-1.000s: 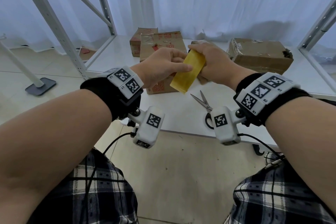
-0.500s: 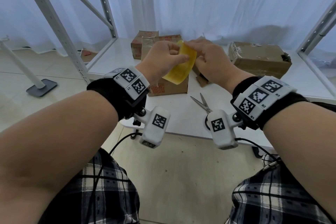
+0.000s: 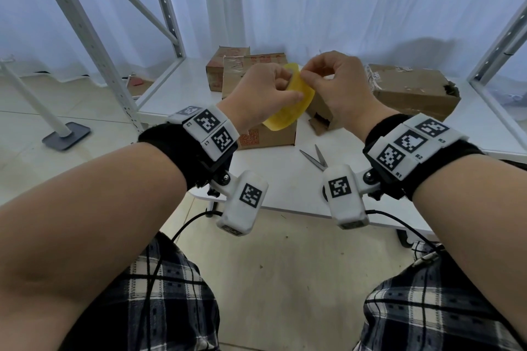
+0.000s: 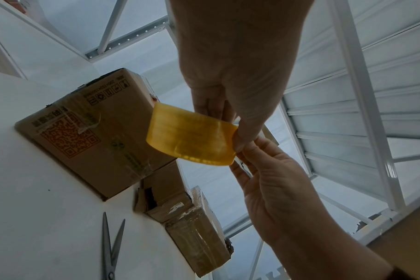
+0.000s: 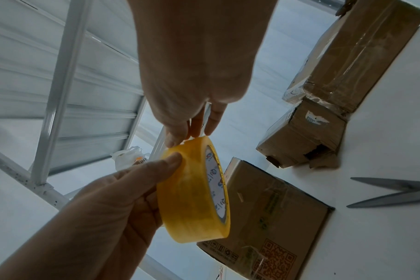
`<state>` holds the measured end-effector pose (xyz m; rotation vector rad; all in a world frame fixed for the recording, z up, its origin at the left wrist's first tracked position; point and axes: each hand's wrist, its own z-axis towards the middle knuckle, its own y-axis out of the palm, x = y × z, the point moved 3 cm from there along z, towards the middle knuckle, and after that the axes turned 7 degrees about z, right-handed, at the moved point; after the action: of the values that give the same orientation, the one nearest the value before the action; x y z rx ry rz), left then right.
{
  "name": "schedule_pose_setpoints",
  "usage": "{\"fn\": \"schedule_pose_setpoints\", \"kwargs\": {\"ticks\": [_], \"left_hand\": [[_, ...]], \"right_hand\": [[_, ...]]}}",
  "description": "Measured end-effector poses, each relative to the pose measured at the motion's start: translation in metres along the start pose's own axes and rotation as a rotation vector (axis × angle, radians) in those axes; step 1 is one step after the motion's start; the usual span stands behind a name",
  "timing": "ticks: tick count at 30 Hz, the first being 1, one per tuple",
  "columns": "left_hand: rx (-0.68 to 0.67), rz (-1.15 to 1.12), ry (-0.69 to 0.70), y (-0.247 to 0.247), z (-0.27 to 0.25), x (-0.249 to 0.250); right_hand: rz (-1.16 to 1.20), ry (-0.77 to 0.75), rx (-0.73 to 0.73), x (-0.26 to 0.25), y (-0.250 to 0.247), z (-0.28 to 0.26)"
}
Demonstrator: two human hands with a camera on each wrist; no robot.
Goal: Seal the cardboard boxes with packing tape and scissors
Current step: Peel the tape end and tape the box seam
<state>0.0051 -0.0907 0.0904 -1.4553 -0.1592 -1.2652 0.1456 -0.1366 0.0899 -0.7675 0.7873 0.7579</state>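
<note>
Since the earlier frames the tape (image 3: 288, 107) has been lifted from near table height to above the boxes and turned, so that its broad yellow band, then seen as a flat strip, now shows as a curved disc edge between the two hands. The left hand (image 3: 258, 97) holds the roll by its rim, fingers curled round the band, thumb on the outer face. The right hand (image 3: 336, 85) has shifted from gripping the roll to picking at its top edge with thumb and forefinger pressed together; whether a free end is already caught cannot be told. Judged from this, the step in hand is finding and peeling the tape's end; no strip is drawn out yet and no box is being sealed.

Orientation: the roll stands on edge in the air, not touching anything. In the right wrist view its printed core face (image 5: 216, 181) turns toward the table side, so its axis runs roughly across, from left hand toward the boxes; the band's plane is near upright.

The scissors (image 3: 315, 157) lie open on the table (image 3: 279, 179), near its front edge, well apart from both hands. The nearest box (image 3: 268, 137) sits just beyond them, below the roll.
</note>
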Motion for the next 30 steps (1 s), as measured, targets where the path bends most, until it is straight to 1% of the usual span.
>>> {"fn": "schedule_pose_setpoints", "kwargs": {"ticks": [4,10,15,19,22,24,30], "left_hand": [[-0.008,0.014,-0.003,-0.0016,0.0014,-0.0034],[0.009,0.049,-0.009,-0.0043,0.0053,-0.0048],[0.029,0.06,0.002,-0.0049,0.0062,-0.0043],[0.008,0.074,0.021,-0.0048,0.0062,-0.0043],[-0.039,0.077,0.055,-0.0054,0.0046,-0.0031],[-0.064,0.073,0.082,-0.0074,0.0037,-0.0015],[-0.096,0.085,0.1,-0.01,0.0041,-0.0033]], "right_hand": [[-0.066,-0.003,-0.033,0.0011,0.0034,-0.0015],[-0.067,-0.011,-0.058,0.0008,0.0078,-0.0022],[-0.049,-0.02,0.027,0.0002,0.0096,-0.0026],[-0.009,0.02,0.047,-0.0015,0.007,-0.0036],[0.025,0.043,0.014,-0.0027,0.0017,-0.0017],[0.005,0.036,-0.003,-0.0041,0.0,0.0004],[-0.173,-0.003,-0.08,-0.0057,0.0048,0.0037]]}}
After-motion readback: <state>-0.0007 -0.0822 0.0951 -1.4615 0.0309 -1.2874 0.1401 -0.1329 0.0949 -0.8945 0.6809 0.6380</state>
